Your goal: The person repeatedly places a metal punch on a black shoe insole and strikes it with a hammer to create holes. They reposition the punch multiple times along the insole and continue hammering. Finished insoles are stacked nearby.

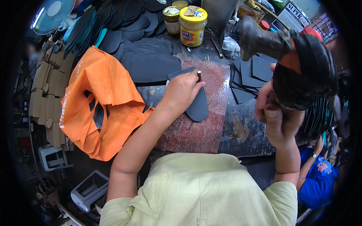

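My left hand (180, 90) is closed round a short metal punch (199, 74), whose bright top end sticks up above the fingers. Beneath that hand lies a dark, sole-shaped piece (197, 107) with a row of small marks along its rim. The punch's lower tip is hidden by my hand. My right hand (281, 118) is raised at the right, its fingers wrapped round a worn hammer (305, 71) bound in black, with its metal head toward the left. The piece rests on a reddish, scuffed mat (188, 132) on the dark table.
An orange cloth bag (100, 101) lies left of my forearm. Stacked dark soles (151, 66) and a yellow-lidded jar (193, 28) stand farther back. Cut dark squares (252, 73) lie at the right. A person in blue (318, 177) sits at the lower right.
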Tool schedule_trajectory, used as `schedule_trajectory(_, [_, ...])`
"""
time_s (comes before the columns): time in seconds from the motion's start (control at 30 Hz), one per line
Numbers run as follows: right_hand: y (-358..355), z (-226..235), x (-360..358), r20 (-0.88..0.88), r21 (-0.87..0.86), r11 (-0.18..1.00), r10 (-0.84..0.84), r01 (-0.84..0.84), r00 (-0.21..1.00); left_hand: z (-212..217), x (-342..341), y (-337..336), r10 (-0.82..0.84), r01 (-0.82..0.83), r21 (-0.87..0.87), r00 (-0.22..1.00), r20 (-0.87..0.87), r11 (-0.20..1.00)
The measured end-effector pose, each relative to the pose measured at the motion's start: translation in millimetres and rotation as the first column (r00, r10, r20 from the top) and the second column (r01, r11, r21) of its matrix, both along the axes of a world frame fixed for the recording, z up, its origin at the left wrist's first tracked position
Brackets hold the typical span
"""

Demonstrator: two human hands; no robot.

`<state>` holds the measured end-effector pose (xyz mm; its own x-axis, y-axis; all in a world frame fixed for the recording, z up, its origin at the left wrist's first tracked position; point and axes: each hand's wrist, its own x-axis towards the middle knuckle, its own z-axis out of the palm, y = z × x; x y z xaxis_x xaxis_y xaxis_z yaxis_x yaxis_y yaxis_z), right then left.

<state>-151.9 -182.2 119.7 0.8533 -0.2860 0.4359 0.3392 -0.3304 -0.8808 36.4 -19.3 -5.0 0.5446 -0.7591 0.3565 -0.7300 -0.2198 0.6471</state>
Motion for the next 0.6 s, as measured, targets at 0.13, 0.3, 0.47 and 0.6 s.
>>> schedule_trajectory(0.13, [-7.2,-11.7,14.2,-0.328,-0.66,0.739,-0.127,-0.131,0.936,1.5,-5.3,0.7,-0.021,0.022,-0.027,0.998,0.056,0.999])
schedule_trajectory(0.3, [-10.6,5.6,9.1,-0.382,-0.586,0.8,-0.131,-0.13,0.915,4.9,-8.5,4.2,0.057,-0.055,0.066,0.998,-0.033,0.996])
schedule_trajectory(0.47, [-11.4,14.8,-1.2,-0.128,-0.527,0.849,-0.107,0.024,0.986,3.1,-4.9,3.1,0.024,-0.024,0.023,1.0,-0.007,0.999])
schedule_trajectory(0.6, [-2.7,-8.8,4.5,0.038,-0.253,0.967,-0.01,0.02,0.999,1.0,-7.8,1.3,0.002,-0.002,0.001,1.0,0.0,1.0])
